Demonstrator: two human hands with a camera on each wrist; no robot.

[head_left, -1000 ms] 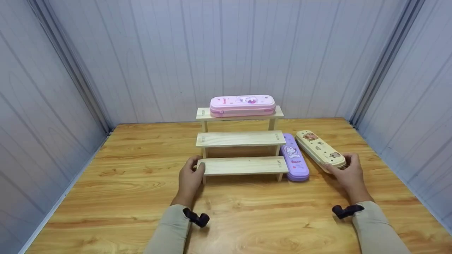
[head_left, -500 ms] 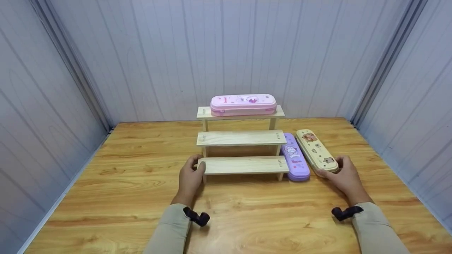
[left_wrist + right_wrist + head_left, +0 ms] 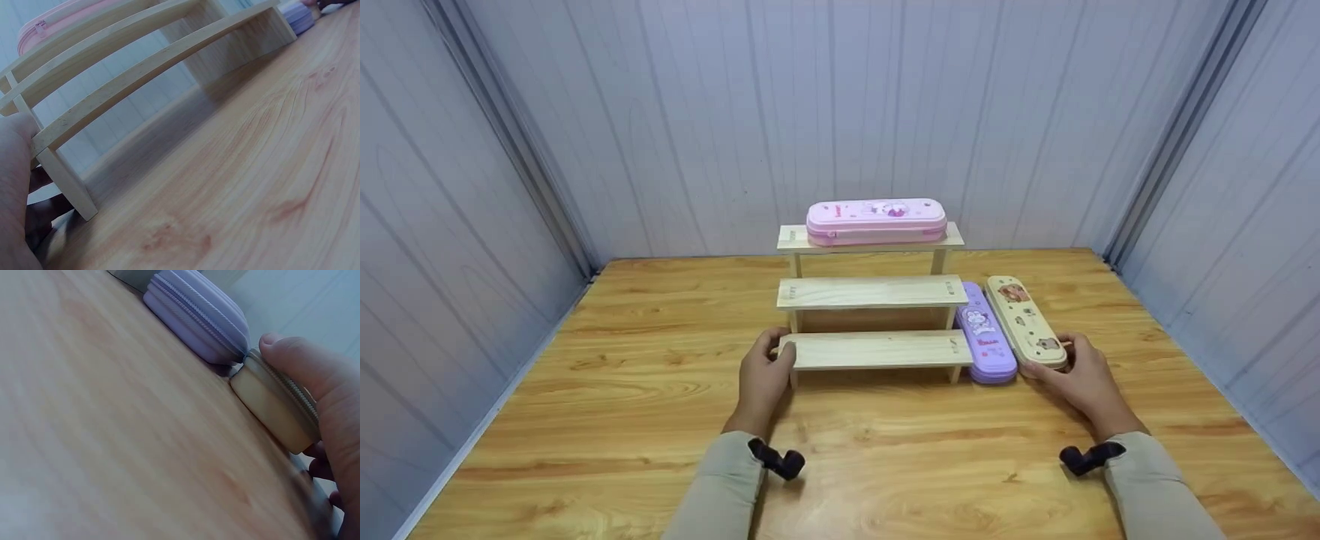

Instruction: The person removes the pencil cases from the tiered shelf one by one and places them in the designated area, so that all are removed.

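My right hand (image 3: 1081, 386) holds the near end of a cream zippered pencil case (image 3: 1026, 322), thumb on its left side and fingers on its right. The case lies on the table, its near end right beside a purple pencil case (image 3: 988, 334). In the right wrist view the zipper of the cream case (image 3: 275, 402) shows under my thumb. My left hand (image 3: 765, 379) grips the left end of the lowest step of a three-step wooden display stand (image 3: 877, 350), thumb on top, fingers behind its leg. A pink pencil case (image 3: 877, 221) lies along the top step.
The purple case stands close against the stand's right side. Pale panelled walls (image 3: 840, 112) enclose the wood-grain table (image 3: 870, 465) at the back and both sides. A small black camera is strapped to each wrist.
My right hand has moved left with the cream pencil case, turning it straighter and bringing its near end up to the purple case. My left hand keeps its hold on the stand.
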